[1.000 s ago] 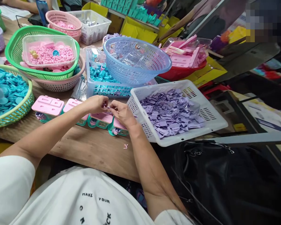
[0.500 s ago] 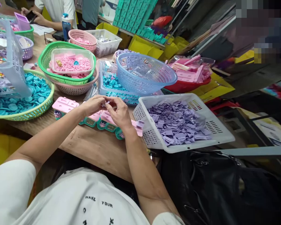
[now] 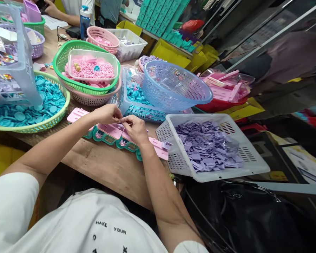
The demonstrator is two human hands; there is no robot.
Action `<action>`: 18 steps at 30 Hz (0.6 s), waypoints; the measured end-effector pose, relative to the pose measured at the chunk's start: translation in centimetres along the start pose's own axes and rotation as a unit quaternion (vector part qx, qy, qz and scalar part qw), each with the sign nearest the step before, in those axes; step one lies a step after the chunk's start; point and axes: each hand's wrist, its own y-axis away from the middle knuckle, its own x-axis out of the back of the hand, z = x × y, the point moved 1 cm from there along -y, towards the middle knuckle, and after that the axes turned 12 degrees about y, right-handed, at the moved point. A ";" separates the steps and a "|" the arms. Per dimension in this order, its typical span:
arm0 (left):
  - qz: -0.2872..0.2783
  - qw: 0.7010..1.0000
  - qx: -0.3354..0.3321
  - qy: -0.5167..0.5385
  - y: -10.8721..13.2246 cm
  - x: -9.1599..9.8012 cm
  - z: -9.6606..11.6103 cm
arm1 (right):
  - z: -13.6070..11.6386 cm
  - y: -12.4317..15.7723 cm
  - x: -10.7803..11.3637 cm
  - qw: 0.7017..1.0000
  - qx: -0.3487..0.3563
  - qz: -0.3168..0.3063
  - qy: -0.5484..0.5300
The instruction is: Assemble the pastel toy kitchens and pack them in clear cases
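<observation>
1. Brown wood makes up the worktop point(image 3: 102, 160), mostly crowded, with a bare, faintly stained strip along its near edge. Beyond its far edge, stacked teal parts point(image 3: 160, 17) run out of sight at the top; a person in a white top point(image 3: 75, 7) is cut off above the chest. To the right the room is too dim and blurred to read.
2. Below the worktop's right-hand end sits a black bag point(image 3: 242, 211), its folds lost in shadow.
3. White basket point(image 3: 255, 163) at the right-hand edge, heaped with flat purple pieces point(image 3: 208, 146).
4. By the left edge, a pale blue crate point(image 3: 28, 84), itself cut off, covers part of a yellow-green basket point(image 3: 48, 123) of teal discs. Farther back, a light blue basket point(image 3: 171, 95) hides much of the tray point(image 3: 144, 113) under it.
5. Set back from the near edge, a row of boxes point(image 3: 109, 131): glossy pink slotted tops, teal sides. The left forearm and right wrist block parts of it; its right end nears the white basket.
6. Left hand point(image 3: 109, 114) and right hand point(image 3: 137, 130) nearly meet above the row, thumbs and fingertips pinched on one small piece point(image 3: 120, 123).
7. That piece looks pale; the fingers cover most of it, so I can't make out its shape.
</observation>
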 end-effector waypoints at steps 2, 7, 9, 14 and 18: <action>0.000 1.000 -0.008 0.009 -0.1 0.1 -0.2 | -0.1 0.2 -0.3 0.999 0.028 0.026 0.027; -0.022 0.996 -0.016 0.083 -0.4 -0.1 -1.0 | -0.1 1.1 -0.9 0.993 0.075 0.053 0.071; -0.041 0.991 -0.014 0.129 -0.4 -0.4 -1.5 | 0.0 1.5 -1.3 0.992 0.085 0.051 0.080; -0.037 0.991 -0.011 0.125 0.0 -0.2 -1.7 | -0.3 1.4 -1.9 0.991 0.057 0.037 0.118; -0.041 0.995 -0.028 0.090 1.1 0.0 -0.1 | -1.8 1.2 -0.9 0.984 0.042 -0.023 0.173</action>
